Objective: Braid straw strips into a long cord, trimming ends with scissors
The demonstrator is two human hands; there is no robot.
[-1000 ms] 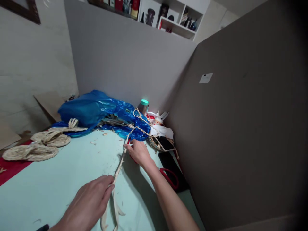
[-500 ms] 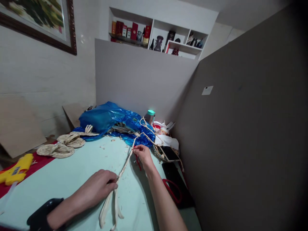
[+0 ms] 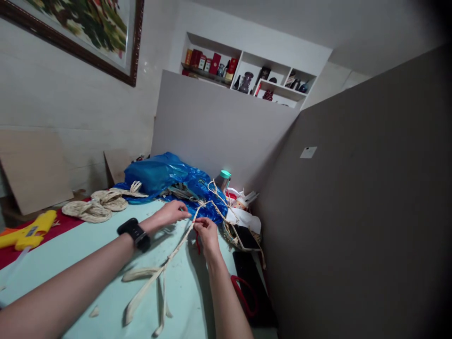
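Note:
A thin braided cord (image 3: 181,244) of pale plant fibre slants over the table, its lower end spreading into several loose flat strands. Around its upper part sits a bit of red string (image 3: 197,242), whose tail hangs below my right hand (image 3: 207,234). The thumb and fingers of that hand are pinched on the red string against the cord. My left hand (image 3: 173,213) reaches in from the left, fingers stretched out close to the cord at the red string. Whether its fingertips touch the cord is hard to see.
A blue plastic bag (image 3: 158,174) lies at the back, beside woven straw slippers (image 3: 88,210). A yellow glue gun (image 3: 33,230) rests at left. On the right are a phone (image 3: 247,238), red-handled scissors (image 3: 243,296) and a bottle (image 3: 223,179). A grey partition (image 3: 353,212) borders the right side.
My left hand has let go of the lower braid and moved up and away to the red string. The loose strands now lie spread apart. My right hand keeps its pinch.

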